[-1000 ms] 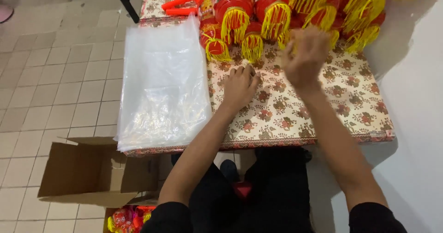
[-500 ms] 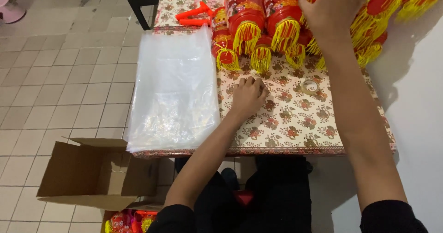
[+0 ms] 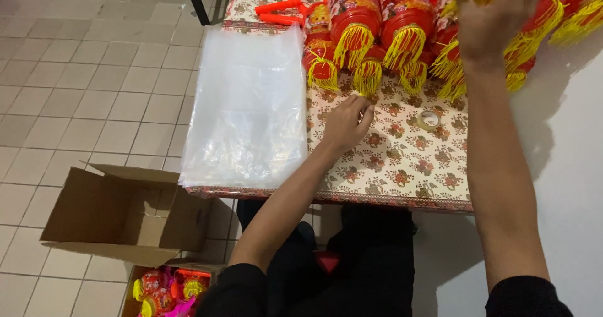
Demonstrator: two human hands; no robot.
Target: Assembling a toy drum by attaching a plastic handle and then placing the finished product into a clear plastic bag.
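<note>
Left arm — bare forearm from a black sleeve at the lower edge, running up and to the right, elbow bent. Left hand (image 3: pixel 346 125) — held low, back of the hand toward the camera, fingers (image 3: pixel 362 106) curled loosely inward with the tips bunched together; wrist straight, in line with the forearm.

Right arm — bare forearm from a black sleeve at the lower right corner, stretched nearly straight upward, far longer in view than the left. Right hand (image 3: pixel 496 18) — raised to the top edge of the frame, back toward the camera, fingers spread and bent forward; the fingertips are blurred and partly cut off, so the grip appears closed but is not certain.
</note>
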